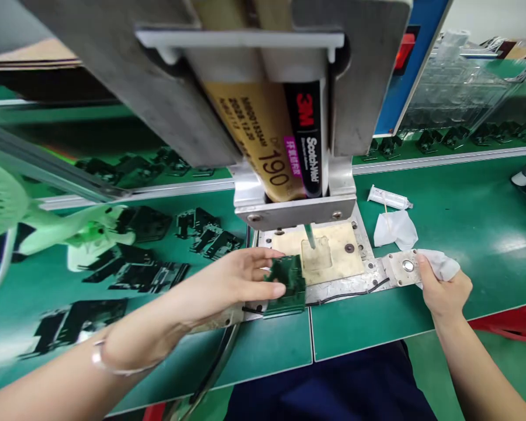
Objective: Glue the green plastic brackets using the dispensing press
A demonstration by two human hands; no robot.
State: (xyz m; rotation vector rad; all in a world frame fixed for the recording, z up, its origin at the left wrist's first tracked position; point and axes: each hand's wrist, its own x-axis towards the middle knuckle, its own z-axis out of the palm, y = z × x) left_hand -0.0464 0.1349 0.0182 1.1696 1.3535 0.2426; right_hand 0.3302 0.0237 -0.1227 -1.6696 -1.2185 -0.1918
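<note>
My left hand (241, 280) pinches a small dark green part (289, 285) at the left front of a metal fixture plate (368, 275). The plate carries a tan pad with a clear square piece (316, 252) under a thin dispensing nozzle (310, 235). Above the nozzle hangs a 3M Scotch-Weld adhesive cartridge (284, 146) in a metal press frame. My right hand (442, 289) is closed on a white cloth (440, 264), beside a round silver button (407, 265) on the plate's right arm.
Many black plastic parts (149, 275) lie on the green mat to the left. A white syringe (388, 197) and a crumpled white wipe (397, 228) lie right of the press. Clear trays (456, 88) stand at the back right. A pale green fan (9, 204) is at far left.
</note>
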